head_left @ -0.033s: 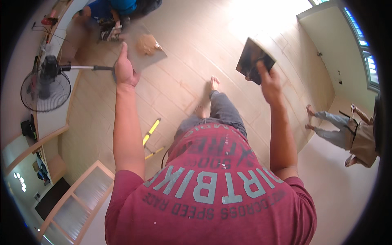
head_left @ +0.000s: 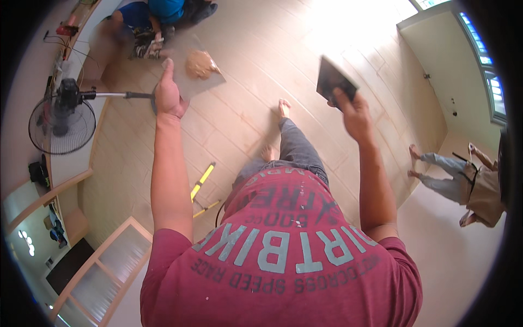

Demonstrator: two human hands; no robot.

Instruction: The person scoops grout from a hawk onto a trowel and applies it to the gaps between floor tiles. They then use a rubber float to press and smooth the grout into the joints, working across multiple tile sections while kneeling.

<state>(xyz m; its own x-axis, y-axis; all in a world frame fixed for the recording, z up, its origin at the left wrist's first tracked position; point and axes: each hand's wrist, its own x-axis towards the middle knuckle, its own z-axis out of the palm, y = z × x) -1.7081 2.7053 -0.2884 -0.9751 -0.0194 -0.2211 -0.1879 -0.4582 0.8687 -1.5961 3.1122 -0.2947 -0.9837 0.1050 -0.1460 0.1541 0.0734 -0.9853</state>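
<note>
My left hand [head_left: 170, 97] supports a thin grey, see-through-looking board [head_left: 192, 87], thumb along its near edge and the other fingers hidden beneath. A lump of brown putty [head_left: 201, 65] is spread on top of that board. Over on the right, my right hand [head_left: 357, 117] grips a dark, flat, four-cornered trowel [head_left: 333, 76]; its handle is mostly hidden by my fingers. The trowel is held tilted and well apart from the board. Both are held out above the pale tiled floor [head_left: 256, 65].
A standing fan [head_left: 62, 122] is at the left. Below my left arm lies a yellow bar [head_left: 202, 182]. One person in blue [head_left: 165, 8] crouches at the far left; another person [head_left: 455, 180] stands at the right. A framed panel [head_left: 101, 272] is at the lower left.
The trowel has tipped, so its face shows narrower, and my right hand has shifted slightly left. My left hand and the board with putty have moved a little nearer.
</note>
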